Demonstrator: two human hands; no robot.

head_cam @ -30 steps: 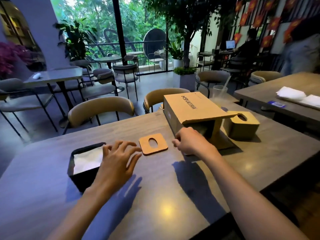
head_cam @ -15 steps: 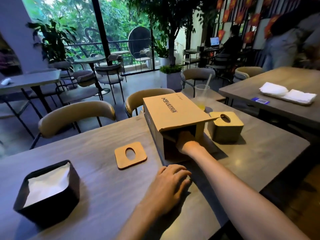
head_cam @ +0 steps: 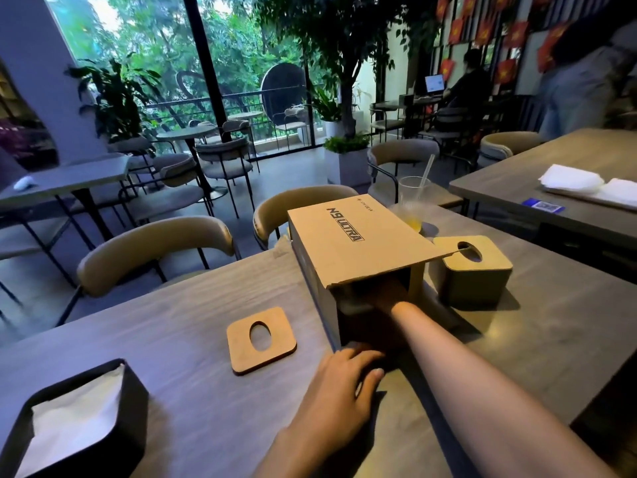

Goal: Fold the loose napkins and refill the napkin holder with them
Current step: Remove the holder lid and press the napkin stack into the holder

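A brown cardboard box point(head_cam: 348, 243) lies on its side on the table, its open end facing me. My right hand point(head_cam: 387, 293) is deep inside it, fingers hidden in the dark. My left hand point(head_cam: 339, 384) rests flat on the table at the box's front left corner, fingers apart, holding nothing. A black napkin holder point(head_cam: 132, 412) with white napkins point(head_cam: 72, 422) in it stands at the near left. Its wooden lid point(head_cam: 262, 339) with an oval hole lies flat between holder and box. A second holder with a wooden lid point(head_cam: 474, 270) stands right of the box.
A plastic cup with a straw and orange drink point(head_cam: 412, 201) stands behind the box. Tan chairs point(head_cam: 155, 246) line the table's far edge. The neighbouring table point(head_cam: 510, 188) on the right carries white napkins point(head_cam: 570, 179). People are at the far right.
My right hand has gone from the box's mouth deep inside it. My left hand moved from the black holder to the box's front corner. The view shifted right.
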